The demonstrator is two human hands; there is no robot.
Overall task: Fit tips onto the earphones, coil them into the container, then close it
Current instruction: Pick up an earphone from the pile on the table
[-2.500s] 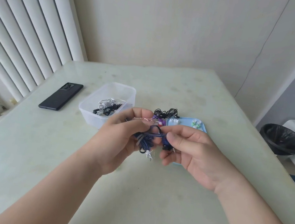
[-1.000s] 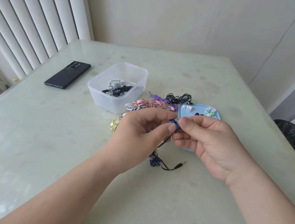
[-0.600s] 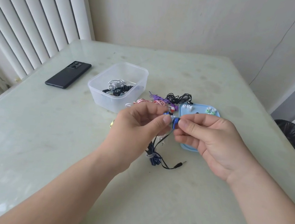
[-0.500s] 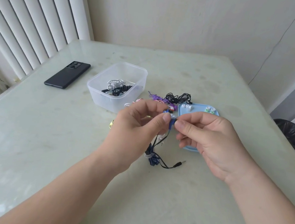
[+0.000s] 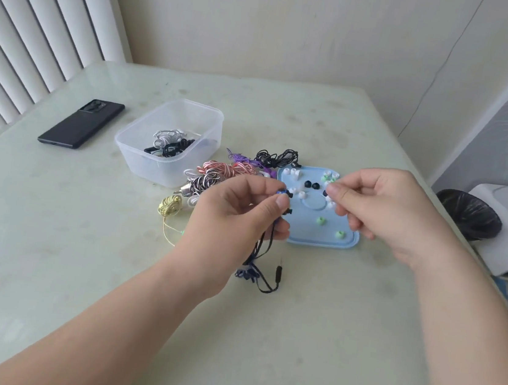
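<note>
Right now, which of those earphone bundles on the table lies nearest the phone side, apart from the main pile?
The yellow bundle. It lies alone on the table, just left of the left hand, while the pink, purple and black ones crowd together by the blue tray.

The dark blue earphones (image 5: pixel 280 202) are held raised just left of the light blue lid (image 5: pixel 320 242), buds bare, their cord hanging to a small bundle and plug on the counter. Loose white, green and black tips (image 5: pixel 311 185) lie scattered on the lid. The clear container (image 5: pixel 169 140), open, stands left of the lid, holding coiled white and black earphones.
</note>
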